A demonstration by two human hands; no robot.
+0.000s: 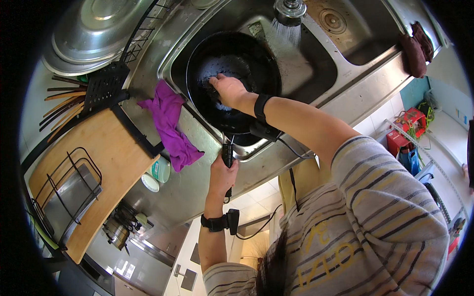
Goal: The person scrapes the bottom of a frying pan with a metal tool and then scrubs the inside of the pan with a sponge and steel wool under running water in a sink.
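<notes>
A black frying pan [255, 59] with wet, soapy-looking patches rests tilted in the left basin of a steel sink [318, 70]. Its black handle points toward me, and my left hand [223, 174] is closed round it. Inside the pan, my right hand [227, 88] presses down with bent fingers on what looks like a dark scrubber, mostly hidden under the fingers. Water sprays from the faucet head [290, 13] into the basin, beyond the pan. Both wrists wear black straps with small devices.
Left of the sink lies a purple cloth [166, 125], near a green-labelled tub [161, 169]. Chopsticks, a slotted black spatula [105, 87], metal lids [100, 29] and a wooden board [122, 140] are farther left. A brown cloth [416, 51] hangs at the sink's right edge.
</notes>
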